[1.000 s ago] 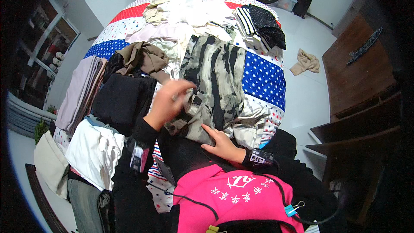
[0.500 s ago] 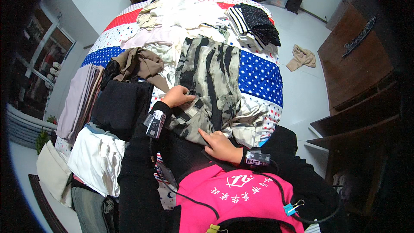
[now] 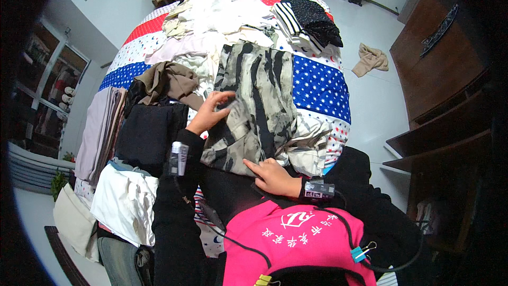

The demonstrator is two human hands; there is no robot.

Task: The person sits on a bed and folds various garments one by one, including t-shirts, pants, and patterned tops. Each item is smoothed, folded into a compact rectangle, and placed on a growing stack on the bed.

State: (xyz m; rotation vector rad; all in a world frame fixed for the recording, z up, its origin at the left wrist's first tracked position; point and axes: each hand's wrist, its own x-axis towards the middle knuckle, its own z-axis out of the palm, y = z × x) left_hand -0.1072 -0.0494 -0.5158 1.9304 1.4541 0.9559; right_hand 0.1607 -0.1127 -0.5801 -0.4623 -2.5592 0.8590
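A grey, cream and black camouflage-patterned garment (image 3: 267,95), apparently trousers, lies lengthwise in front of me on the bed. My left hand (image 3: 212,110) is over its left edge, thumb and fingers apart, with a slightly blurred fold of cloth by the fingertips. On the near end rests my right hand (image 3: 276,177), its index finger stretched out across the fabric and the other fingers partly curled. Bunched against the garment's right side is a cream and grey patterned cloth (image 3: 309,145).
Left of me are a black folded stack (image 3: 143,132), brown cloth (image 3: 172,85), folded mauve garments (image 3: 95,127) and white cloth (image 3: 124,196). Pale clothes (image 3: 217,13) heap at the bed's far end, black dotted clothes (image 3: 315,21) beside them. A beige cloth (image 3: 370,60) lies on the floor.
My left hand has lifted from the camouflage garment and its fingers have spread. The fold beneath it has shifted. My right hand stays in nearly the same place on the near end.
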